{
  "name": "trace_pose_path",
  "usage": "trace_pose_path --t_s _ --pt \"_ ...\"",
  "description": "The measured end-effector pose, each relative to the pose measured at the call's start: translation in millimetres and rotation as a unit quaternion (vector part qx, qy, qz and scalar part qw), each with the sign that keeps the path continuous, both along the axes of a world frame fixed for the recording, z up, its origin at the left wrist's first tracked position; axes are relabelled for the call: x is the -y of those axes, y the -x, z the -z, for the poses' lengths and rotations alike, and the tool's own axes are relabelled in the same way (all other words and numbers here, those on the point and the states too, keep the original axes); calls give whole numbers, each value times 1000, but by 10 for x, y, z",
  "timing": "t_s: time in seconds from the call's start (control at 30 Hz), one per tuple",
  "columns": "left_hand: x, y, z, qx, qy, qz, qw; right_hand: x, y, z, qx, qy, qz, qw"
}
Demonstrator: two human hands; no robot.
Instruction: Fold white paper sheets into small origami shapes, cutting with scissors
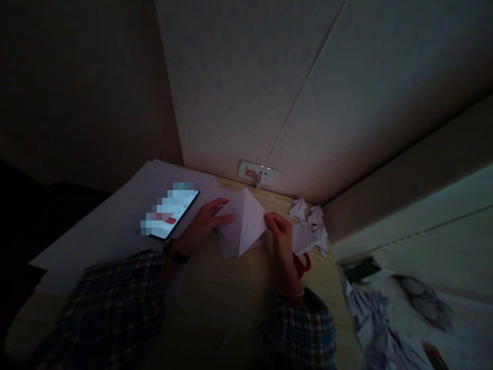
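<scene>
A white sheet of paper [251, 221], partly folded with a raised pointed flap, stands over the wooden table in front of me. At its left side my left hand [206, 222] holds it, thumb on the near face and fingers along the edge. My right hand [280, 231] pinches the flap's right corner between thumb and fingers. Beside my right wrist lie scissors with red handles [302, 265], partly hidden by the wrist. Several small folded paper pieces [316, 217] sit near the table's right back corner.
A lit phone [169, 213] rests on large white sheets [103, 226] at the left. A wall socket [257, 172] with a plug is behind the table. Below the table's right edge, many crumpled or folded papers [377, 324] lie in a heap.
</scene>
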State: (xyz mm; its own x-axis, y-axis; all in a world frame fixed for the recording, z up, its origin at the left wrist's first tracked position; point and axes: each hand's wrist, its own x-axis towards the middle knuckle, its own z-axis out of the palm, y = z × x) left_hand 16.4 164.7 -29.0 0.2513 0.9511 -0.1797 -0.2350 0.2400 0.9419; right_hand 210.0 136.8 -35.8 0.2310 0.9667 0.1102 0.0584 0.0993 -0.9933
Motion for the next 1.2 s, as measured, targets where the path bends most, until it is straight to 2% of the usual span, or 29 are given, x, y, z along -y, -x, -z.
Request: trace_pose_path --t_s 0.13,0.27,0.43,0.5,0.67,0.77,0.97,1.2 --pt "-9 31 -17 44 26 -49 998 10 29 20 7 21 -65 998" --pt "-26 37 -25 116 46 -65 990 29 51 1 37 2 -51 998" --pt "-7 -19 9 175 33 -17 984 32 48 -3 65 -6 -35 997" --pt "16 -38 20 153 31 -9 988 33 56 2 63 5 -52 997" --pt "60 -38 -22 -10 28 -10 999 42 89 15 27 25 -85 996" --pt "70 -37 -60 -69 24 8 997 40 95 56 -10 40 -100 994" --pt "73 -61 -83 -105 19 32 994 48 95 80 -12 54 -108 993" --pt "53 -37 -77 -148 8 16 989 44 86 33 -12 47 -72 996"
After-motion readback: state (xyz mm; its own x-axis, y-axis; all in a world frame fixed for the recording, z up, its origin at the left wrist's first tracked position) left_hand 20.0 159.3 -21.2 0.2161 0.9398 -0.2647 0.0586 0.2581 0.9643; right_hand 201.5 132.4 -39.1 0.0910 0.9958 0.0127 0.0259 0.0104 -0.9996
